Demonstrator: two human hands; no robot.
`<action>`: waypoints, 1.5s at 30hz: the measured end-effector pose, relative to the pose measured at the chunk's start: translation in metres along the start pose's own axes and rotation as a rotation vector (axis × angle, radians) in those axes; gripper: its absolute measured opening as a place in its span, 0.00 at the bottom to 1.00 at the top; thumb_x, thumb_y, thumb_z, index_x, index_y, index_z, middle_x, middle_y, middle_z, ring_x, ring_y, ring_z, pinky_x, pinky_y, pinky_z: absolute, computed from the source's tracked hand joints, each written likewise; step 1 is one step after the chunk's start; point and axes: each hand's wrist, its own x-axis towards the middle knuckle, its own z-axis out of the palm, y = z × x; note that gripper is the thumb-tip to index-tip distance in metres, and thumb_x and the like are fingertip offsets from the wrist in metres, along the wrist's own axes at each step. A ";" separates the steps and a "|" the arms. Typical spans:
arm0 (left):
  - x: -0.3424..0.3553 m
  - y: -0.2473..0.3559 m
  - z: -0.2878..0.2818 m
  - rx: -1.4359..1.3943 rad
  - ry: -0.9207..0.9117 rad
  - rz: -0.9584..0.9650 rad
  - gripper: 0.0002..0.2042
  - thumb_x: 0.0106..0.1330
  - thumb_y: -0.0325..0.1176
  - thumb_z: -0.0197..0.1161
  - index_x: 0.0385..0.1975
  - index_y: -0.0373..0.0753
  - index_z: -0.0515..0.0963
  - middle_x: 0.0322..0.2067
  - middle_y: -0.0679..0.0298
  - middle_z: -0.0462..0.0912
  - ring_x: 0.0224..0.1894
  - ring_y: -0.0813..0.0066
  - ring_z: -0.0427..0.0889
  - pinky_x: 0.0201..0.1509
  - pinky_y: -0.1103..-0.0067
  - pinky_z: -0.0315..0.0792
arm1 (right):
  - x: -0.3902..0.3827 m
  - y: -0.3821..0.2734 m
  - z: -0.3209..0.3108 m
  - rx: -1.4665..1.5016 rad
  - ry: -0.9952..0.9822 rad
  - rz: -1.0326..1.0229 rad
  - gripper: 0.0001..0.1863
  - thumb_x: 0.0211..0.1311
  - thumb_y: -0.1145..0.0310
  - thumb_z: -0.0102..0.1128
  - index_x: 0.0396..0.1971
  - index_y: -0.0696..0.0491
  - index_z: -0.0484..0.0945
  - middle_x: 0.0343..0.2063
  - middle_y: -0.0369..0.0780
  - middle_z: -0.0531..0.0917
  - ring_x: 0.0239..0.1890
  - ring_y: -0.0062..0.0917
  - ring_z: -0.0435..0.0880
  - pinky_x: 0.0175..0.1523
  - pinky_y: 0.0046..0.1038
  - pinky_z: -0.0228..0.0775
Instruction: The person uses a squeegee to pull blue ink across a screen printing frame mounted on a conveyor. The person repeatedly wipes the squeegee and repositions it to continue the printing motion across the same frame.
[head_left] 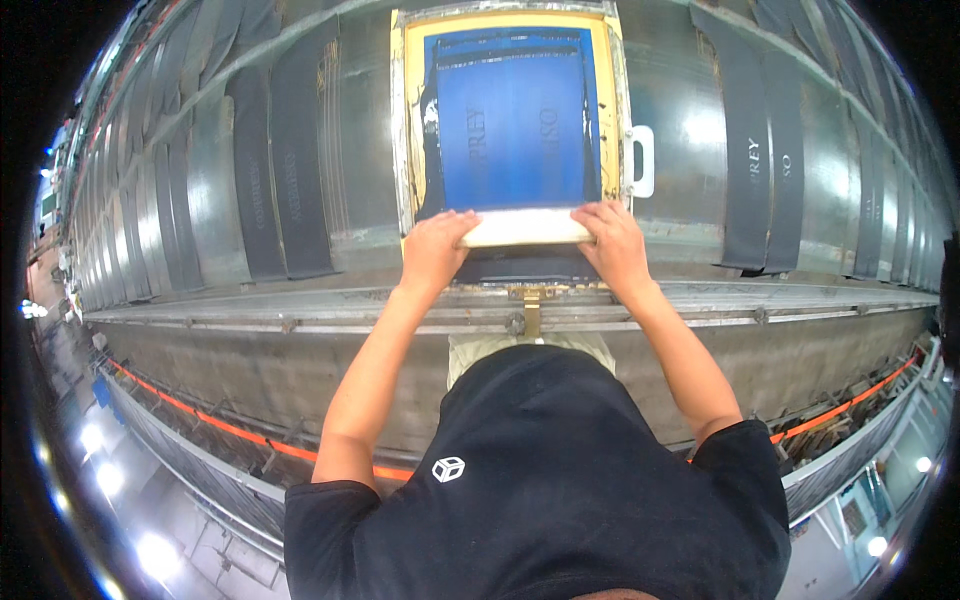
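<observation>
My left hand (436, 250) and right hand (612, 243) both gripped one pale squeegee (524, 228), one at each end, lying across the near edge of the screen frame (405, 120). That single frame sat flat on the long metal surface (690, 110), holding blue mesh (512, 125) with dark ink (520, 265) pooled below the squeegee. Dark fabric strips (290, 160) lay on either side, too many to count surely.

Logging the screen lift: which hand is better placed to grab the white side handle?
Right. The right hand grips the squeegee end nearest the white handle on the frame's right edge; the left hand is across.
</observation>
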 end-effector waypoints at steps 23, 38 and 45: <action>0.218 -0.064 -0.031 0.086 -0.096 -0.097 0.15 0.54 0.34 0.71 0.43 0.55 0.88 0.34 0.59 0.89 0.38 0.55 0.88 0.47 0.64 0.81 | 0.205 0.093 -0.005 -0.064 -0.036 0.130 0.15 0.48 0.69 0.76 0.38 0.51 0.87 0.37 0.46 0.86 0.44 0.44 0.84 0.52 0.42 0.76; -0.024 0.007 0.019 0.020 0.043 -0.005 0.21 0.50 0.20 0.66 0.44 0.49 0.86 0.46 0.69 0.88 0.50 0.68 0.86 0.49 0.69 0.77 | -0.018 0.001 0.008 0.033 0.010 0.041 0.24 0.38 0.82 0.71 0.43 0.54 0.82 0.42 0.40 0.84 0.50 0.37 0.81 0.54 0.36 0.76; 0.140 -0.051 0.001 0.038 0.265 0.062 0.17 0.56 0.23 0.68 0.46 0.48 0.86 0.45 0.64 0.88 0.49 0.64 0.86 0.53 0.72 0.80 | 0.138 0.068 0.008 -0.068 0.220 -0.089 0.22 0.43 0.81 0.69 0.44 0.54 0.83 0.44 0.42 0.84 0.50 0.39 0.81 0.56 0.37 0.75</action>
